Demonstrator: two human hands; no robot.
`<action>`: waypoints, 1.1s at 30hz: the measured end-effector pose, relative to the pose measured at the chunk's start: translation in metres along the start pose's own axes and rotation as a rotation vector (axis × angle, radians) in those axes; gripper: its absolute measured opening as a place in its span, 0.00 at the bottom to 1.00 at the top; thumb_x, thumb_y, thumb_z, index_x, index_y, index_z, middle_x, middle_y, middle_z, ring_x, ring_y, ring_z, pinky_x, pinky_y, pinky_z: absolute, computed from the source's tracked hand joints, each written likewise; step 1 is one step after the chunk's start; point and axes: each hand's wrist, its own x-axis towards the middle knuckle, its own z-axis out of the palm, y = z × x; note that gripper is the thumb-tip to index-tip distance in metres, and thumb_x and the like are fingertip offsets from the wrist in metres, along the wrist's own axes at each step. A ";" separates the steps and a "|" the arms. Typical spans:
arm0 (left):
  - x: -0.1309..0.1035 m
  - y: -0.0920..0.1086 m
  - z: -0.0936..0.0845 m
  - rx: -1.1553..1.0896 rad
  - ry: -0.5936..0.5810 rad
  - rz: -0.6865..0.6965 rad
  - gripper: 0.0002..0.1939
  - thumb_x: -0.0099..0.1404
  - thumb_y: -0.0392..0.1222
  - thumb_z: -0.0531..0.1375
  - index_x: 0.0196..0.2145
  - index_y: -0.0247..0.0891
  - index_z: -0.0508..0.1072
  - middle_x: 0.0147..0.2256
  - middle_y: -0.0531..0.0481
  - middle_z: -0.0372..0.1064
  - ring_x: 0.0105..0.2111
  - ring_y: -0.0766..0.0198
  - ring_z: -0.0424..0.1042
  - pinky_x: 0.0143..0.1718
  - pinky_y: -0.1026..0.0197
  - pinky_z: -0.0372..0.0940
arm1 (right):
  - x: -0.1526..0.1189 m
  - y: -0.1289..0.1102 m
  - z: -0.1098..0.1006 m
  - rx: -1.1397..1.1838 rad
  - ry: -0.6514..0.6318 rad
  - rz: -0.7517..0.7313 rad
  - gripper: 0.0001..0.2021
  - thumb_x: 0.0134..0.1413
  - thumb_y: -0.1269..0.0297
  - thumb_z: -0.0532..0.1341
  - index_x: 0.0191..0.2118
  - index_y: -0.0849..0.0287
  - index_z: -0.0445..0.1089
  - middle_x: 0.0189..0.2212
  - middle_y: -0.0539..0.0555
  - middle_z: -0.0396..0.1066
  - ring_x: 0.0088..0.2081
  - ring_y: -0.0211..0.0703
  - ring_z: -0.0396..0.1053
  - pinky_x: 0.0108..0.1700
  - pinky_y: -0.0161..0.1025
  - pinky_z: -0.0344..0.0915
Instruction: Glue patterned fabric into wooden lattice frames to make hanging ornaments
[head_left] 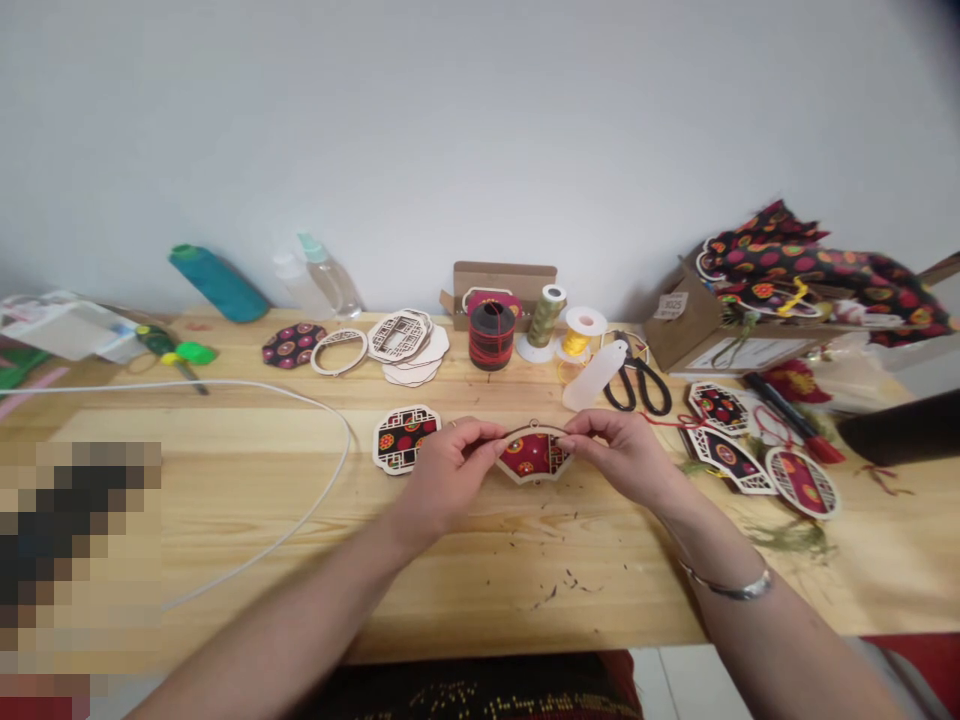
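Observation:
Between my two hands is a fan-shaped wooden pendant (529,455) with red patterned fabric behind its pale lattice frame and a small loop at its top edge. My left hand (461,455) pinches its left corner between thumb and fingers. At the opposite corner, my right hand (619,445) grips it the same way; a silver bangle (731,588) circles that wrist. Just left of my left hand lies a rounded lattice pendant (405,438) with black floral fabric, partly covered by the hand. Dark fabric scraps (559,592) are scattered on the wooden table (420,620) below.
Behind my hands stand a red-and-black thread spool (491,335), a green spool (546,315) and a yellow spool (579,335). Black-handled scissors (649,385) lie right of them. Finished pendants (802,482) and a cardboard box (697,330) are at right. A white cable (341,460) loops at left.

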 end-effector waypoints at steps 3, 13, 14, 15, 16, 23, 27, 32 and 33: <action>-0.001 -0.002 0.001 0.010 0.013 0.009 0.08 0.59 0.41 0.60 0.34 0.39 0.78 0.32 0.50 0.77 0.33 0.62 0.74 0.39 0.59 0.68 | 0.000 0.001 0.000 0.014 -0.002 0.015 0.11 0.48 0.56 0.63 0.25 0.60 0.72 0.22 0.51 0.71 0.25 0.37 0.63 0.29 0.36 0.60; 0.003 0.005 0.000 -0.093 -0.080 -0.046 0.08 0.60 0.40 0.59 0.35 0.39 0.78 0.33 0.51 0.77 0.34 0.64 0.74 0.39 0.61 0.68 | 0.001 0.001 0.000 0.023 0.007 0.036 0.12 0.46 0.55 0.63 0.24 0.60 0.72 0.21 0.51 0.71 0.24 0.37 0.62 0.29 0.37 0.59; 0.003 0.006 -0.001 -0.106 -0.086 -0.068 0.08 0.60 0.40 0.59 0.35 0.38 0.77 0.34 0.50 0.77 0.34 0.64 0.74 0.39 0.61 0.68 | 0.001 0.001 0.000 0.026 0.009 0.035 0.12 0.46 0.55 0.63 0.25 0.60 0.72 0.21 0.51 0.71 0.24 0.37 0.62 0.29 0.37 0.59; 0.002 0.007 -0.001 -0.121 -0.083 -0.084 0.08 0.60 0.41 0.59 0.35 0.38 0.77 0.34 0.50 0.77 0.34 0.64 0.74 0.38 0.61 0.69 | 0.001 0.001 0.000 0.028 0.008 0.036 0.12 0.46 0.55 0.63 0.25 0.60 0.72 0.21 0.51 0.71 0.25 0.37 0.63 0.30 0.37 0.59; 0.002 0.007 0.000 -0.137 -0.080 -0.096 0.08 0.59 0.41 0.60 0.35 0.38 0.77 0.34 0.50 0.77 0.34 0.64 0.74 0.38 0.61 0.69 | 0.001 0.001 0.000 0.031 0.007 0.036 0.12 0.46 0.56 0.63 0.25 0.60 0.72 0.22 0.51 0.71 0.25 0.37 0.63 0.30 0.37 0.60; -0.001 0.006 0.002 -0.325 -0.117 -0.174 0.10 0.59 0.45 0.62 0.36 0.37 0.75 0.36 0.49 0.78 0.35 0.63 0.76 0.40 0.60 0.70 | 0.001 0.002 0.001 0.061 0.006 0.030 0.11 0.46 0.56 0.63 0.25 0.60 0.72 0.22 0.51 0.72 0.25 0.37 0.63 0.29 0.37 0.60; 0.000 0.008 0.004 -0.447 -0.180 -0.273 0.10 0.56 0.42 0.63 0.36 0.36 0.72 0.31 0.50 0.78 0.29 0.65 0.76 0.35 0.61 0.71 | 0.001 0.002 0.001 0.054 -0.004 0.032 0.12 0.47 0.56 0.63 0.25 0.60 0.72 0.22 0.51 0.72 0.25 0.37 0.63 0.29 0.36 0.60; 0.001 0.010 0.006 -0.507 -0.213 -0.284 0.10 0.58 0.38 0.62 0.39 0.35 0.74 0.36 0.49 0.79 0.32 0.66 0.77 0.35 0.64 0.71 | 0.002 0.004 0.001 0.067 -0.003 0.048 0.12 0.46 0.55 0.63 0.25 0.60 0.72 0.21 0.51 0.71 0.24 0.37 0.63 0.28 0.37 0.60; 0.001 0.009 0.006 -0.501 -0.225 -0.280 0.10 0.58 0.38 0.61 0.40 0.35 0.75 0.37 0.48 0.78 0.34 0.66 0.77 0.36 0.64 0.72 | 0.002 0.004 0.001 0.069 -0.005 0.052 0.12 0.46 0.55 0.63 0.25 0.60 0.72 0.22 0.51 0.71 0.24 0.37 0.63 0.29 0.37 0.60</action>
